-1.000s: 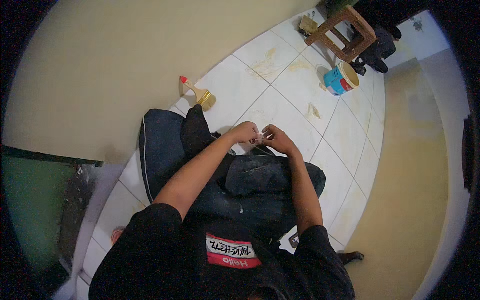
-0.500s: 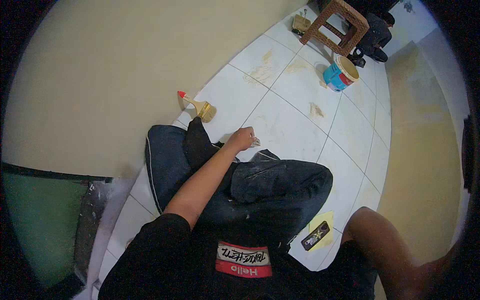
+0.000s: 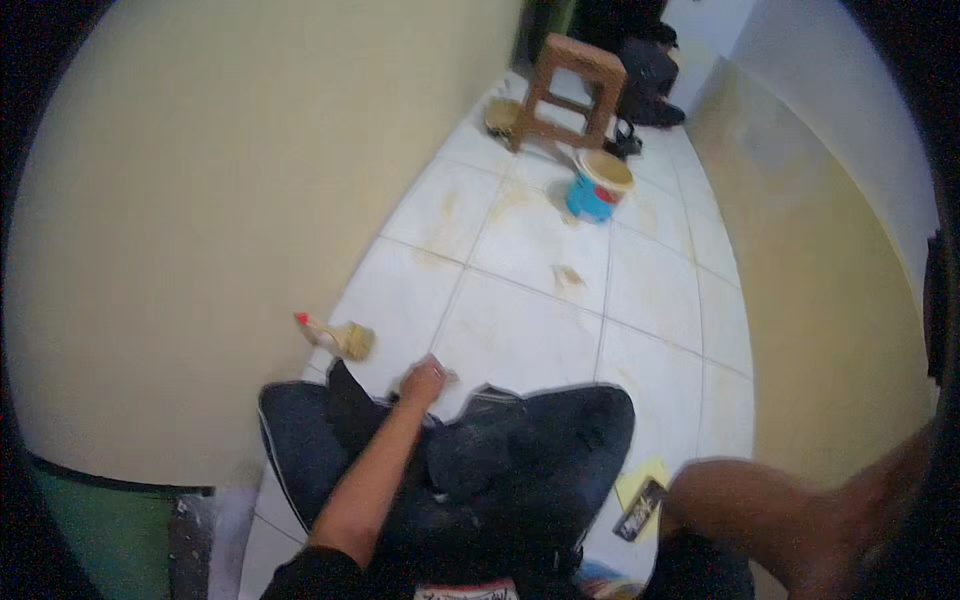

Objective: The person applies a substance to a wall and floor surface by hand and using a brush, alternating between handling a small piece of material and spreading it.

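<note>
My left hand [image 3: 425,381] reaches over my crossed legs, held low above the white tiled floor. Its fingers are closed, and a small pale thing seems to stick out at the fingertips, too blurred to name. Left of the hand, close to the wall's foot, lies a flat paintbrush [image 3: 350,340] with a red handle end and pale bristles. My right arm [image 3: 745,500] is bent sharply at the elbow and runs out at the right rim, so its hand is hidden.
A blue paint bucket [image 3: 592,196] stands ahead, before a brown stool [image 3: 585,62]. Beside the stool sits a small tray-like container [image 3: 503,115]. Behind, a person in dark clothes [image 3: 650,85] sits low. A dark phone-like object [image 3: 638,510] lies on yellow paper [image 3: 650,472]. Walls [image 3: 230,180] flank both sides.
The view has tilted up and turned, so the floor things sit lower and farther left. My left hand stays closed near the same floor spot. My right arm remains bent.
</note>
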The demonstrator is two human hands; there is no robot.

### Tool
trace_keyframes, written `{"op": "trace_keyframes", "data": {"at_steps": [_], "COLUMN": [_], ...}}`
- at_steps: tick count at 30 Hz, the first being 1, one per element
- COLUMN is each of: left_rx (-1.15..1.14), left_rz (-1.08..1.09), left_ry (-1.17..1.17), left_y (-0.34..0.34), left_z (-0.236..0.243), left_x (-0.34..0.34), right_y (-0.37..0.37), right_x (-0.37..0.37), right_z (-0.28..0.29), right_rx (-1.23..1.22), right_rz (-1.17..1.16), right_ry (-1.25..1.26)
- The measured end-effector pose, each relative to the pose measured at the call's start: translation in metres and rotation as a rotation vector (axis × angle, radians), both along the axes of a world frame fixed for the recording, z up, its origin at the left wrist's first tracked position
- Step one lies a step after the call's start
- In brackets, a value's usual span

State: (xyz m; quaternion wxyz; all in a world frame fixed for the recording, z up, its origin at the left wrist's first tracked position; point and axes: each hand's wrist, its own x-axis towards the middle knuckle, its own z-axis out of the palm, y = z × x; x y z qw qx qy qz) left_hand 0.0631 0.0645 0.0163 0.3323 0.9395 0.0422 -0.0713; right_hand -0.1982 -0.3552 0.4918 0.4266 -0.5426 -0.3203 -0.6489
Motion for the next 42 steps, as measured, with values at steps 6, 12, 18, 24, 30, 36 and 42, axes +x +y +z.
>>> {"op": "trace_keyframes", "data": {"at_steps": [6, 12, 18, 24, 30, 36, 42], "left_rx": [-0.081, -0.05, -0.034, -0.256, -0.733, -0.955, -0.587], "left_rz": [0.07, 0.087, 0.051, 0.055, 0.196, 0.217, 0.062], "left_ry": [0.025, 0.078, 0.122, 0.124, 0.224, 0.07, 0.212], "left_y": [-0.053, -0.026, -0.038, -0.009, -0.035, -0.035, -0.051], "left_z": [0.045, 0.036, 0.021, -0.001, 0.034, 0.034, 0.043], "left_x": [-0.015, -0.016, -0.013, -0.012, -0.018, -0.009, -0.014], "right_y": [-0.019, -0.001, 0.007, 0.042, 0.131, 0.195, 0.19], "right_x": [0.018, 0.023, 0.048, 0.098, 0.265, 0.28, 0.277], "right_z": [0.008, -0.011, -0.011, -0.035, -0.28, -0.416, -0.449], "right_rx": [-0.017, 0.033, 0.05, 0.228, -0.191, -0.038, -0.292], "right_rz": [-0.091, -0.025, -0.025, -0.094, 0.217, 0.582, 0.279], "right_ry": [0.093, 0.069, 0.163, 0.351, 1.734, 1.893, 1.627]}}
